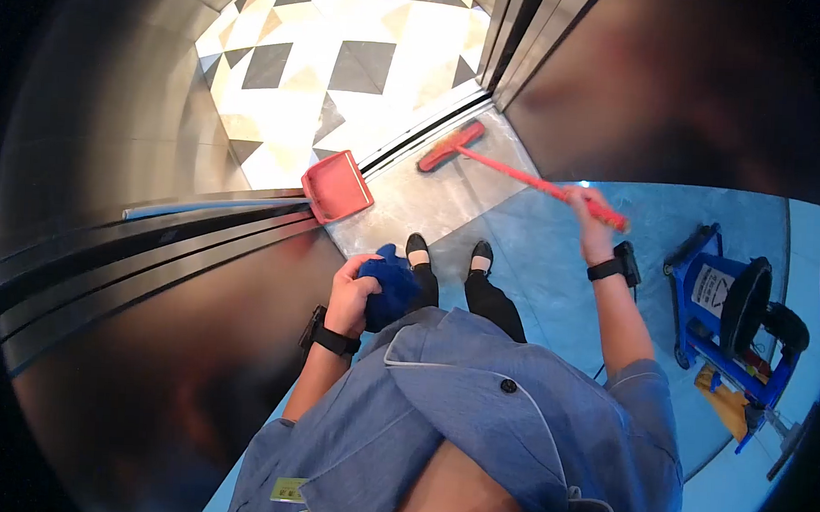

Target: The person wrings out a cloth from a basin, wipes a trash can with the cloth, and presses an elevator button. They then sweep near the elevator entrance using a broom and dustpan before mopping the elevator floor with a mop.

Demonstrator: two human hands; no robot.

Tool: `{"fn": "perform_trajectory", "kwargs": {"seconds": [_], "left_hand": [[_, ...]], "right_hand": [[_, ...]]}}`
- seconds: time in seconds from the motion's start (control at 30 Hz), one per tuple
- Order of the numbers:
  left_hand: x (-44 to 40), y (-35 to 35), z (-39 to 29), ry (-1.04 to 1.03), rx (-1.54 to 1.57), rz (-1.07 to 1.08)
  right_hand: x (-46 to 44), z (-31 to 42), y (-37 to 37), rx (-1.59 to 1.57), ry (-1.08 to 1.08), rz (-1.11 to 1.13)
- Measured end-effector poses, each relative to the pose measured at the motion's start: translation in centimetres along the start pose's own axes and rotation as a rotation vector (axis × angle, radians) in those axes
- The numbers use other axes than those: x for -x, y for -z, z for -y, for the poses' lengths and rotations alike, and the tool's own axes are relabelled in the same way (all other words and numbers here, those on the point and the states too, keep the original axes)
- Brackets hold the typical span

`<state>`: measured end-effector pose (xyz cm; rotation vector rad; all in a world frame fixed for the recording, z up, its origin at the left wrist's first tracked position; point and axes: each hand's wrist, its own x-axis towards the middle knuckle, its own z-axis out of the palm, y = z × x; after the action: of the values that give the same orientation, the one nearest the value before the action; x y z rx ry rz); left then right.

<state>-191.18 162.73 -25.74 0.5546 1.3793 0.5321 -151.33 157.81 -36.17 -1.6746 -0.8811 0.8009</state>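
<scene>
In my right hand [587,216] is the red handle of a broom [451,146], with the fingers wrapped around it. The broom's head rests on the pale floor just short of the metal door track. My left hand [354,290] is closed on a bunched dark blue cloth [388,287], held in front of my waist. Ahead of that hand, a red dustpan [338,187] sits by the left end of the track. Its long blue handle [215,206] reaches left along the dark door frame. Both wrists wear black straps.
A blue cleaning cart [706,287] with a black bucket part and a yellow cloth stands at the right. Dark shiny panels flank the doorway on both sides. Past the door track [424,133] lies a patterned tile floor [345,70].
</scene>
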Motion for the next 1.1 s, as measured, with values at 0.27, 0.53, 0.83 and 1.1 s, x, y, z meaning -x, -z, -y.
{"fn": "perform_trajectory", "kwargs": {"seconds": [0.27, 0.53, 0.83, 1.1], "left_hand": [[-1.9, 1.4, -0.5, 0.037, 0.021, 0.08], [-2.3, 1.8, -1.5, 0.026, -0.132, 0.158], [-2.5, 2.0, -2.5, 0.009, -0.113, 0.246], [-3.5, 4.0, -1.7, -0.017, -0.106, 0.225]], "right_hand": [[5.3, 2.0, 2.9, 0.258, 0.036, -0.026], [8.5, 2.2, 8.4, -0.072, -0.25, -0.151], [10.1, 6.9, 10.0, -0.029, -0.317, -0.227], [12.3, 12.6, 10.9, 0.291, -0.273, 0.002]]}}
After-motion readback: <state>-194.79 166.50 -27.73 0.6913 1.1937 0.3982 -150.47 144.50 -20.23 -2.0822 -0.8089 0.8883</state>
